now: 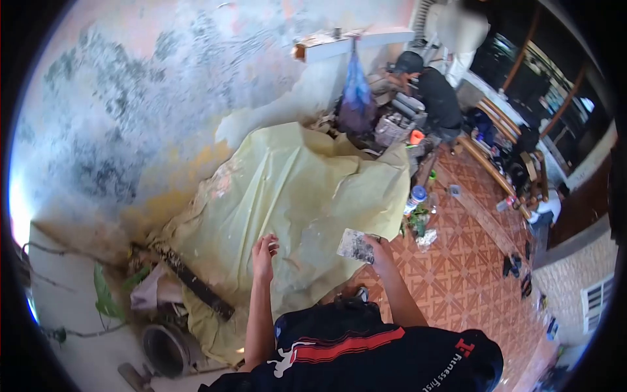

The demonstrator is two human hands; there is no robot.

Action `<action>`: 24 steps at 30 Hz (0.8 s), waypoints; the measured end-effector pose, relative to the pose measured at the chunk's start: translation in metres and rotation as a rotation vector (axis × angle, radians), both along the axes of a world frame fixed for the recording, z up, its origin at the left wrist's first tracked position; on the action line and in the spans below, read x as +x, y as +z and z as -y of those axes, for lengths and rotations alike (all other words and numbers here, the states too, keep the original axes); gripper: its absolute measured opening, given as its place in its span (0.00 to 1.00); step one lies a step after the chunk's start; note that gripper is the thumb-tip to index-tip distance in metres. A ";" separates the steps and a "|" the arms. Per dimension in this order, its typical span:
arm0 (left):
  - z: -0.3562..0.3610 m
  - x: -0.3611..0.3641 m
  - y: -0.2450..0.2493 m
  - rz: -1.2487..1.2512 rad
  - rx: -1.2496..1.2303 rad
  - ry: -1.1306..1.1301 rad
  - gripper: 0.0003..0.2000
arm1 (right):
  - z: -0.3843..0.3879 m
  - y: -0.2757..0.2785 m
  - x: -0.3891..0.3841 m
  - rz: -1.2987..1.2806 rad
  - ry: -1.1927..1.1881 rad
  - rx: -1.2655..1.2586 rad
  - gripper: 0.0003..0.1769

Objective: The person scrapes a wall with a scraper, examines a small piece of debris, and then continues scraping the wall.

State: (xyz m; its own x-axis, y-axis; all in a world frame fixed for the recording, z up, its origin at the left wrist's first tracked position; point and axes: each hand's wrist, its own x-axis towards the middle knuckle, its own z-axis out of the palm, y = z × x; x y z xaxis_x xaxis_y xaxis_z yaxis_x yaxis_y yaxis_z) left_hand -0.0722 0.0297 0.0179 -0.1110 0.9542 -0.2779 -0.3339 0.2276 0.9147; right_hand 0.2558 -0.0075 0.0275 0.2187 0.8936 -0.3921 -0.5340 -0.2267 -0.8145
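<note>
My right hand (379, 251) grips one end of a flat, rectangular piece with a worn, grey-and-white speckled face (354, 246). I cannot make out its exact kind. My left hand (264, 249) is raised over the cloth, fingers loosely curled and apart, with nothing visible in it. Below both hands spreads a large pale yellow-green sheet (307, 189), draped in folds over a bulky heap beside the wall. What lies under the sheet is hidden.
A stained, peeling wall (130, 98) rises at left. A dark plank (192, 281) and a round pot (166, 349) lie at lower left. A person in a black cap (409, 63) crouches at the back near a hanging blue bag (356, 85). Bottles (418, 195) stand on the tiled floor.
</note>
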 end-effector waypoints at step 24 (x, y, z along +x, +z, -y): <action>-0.015 0.063 0.017 0.152 0.087 -0.186 0.09 | 0.035 -0.002 0.031 -0.201 -0.006 0.152 0.24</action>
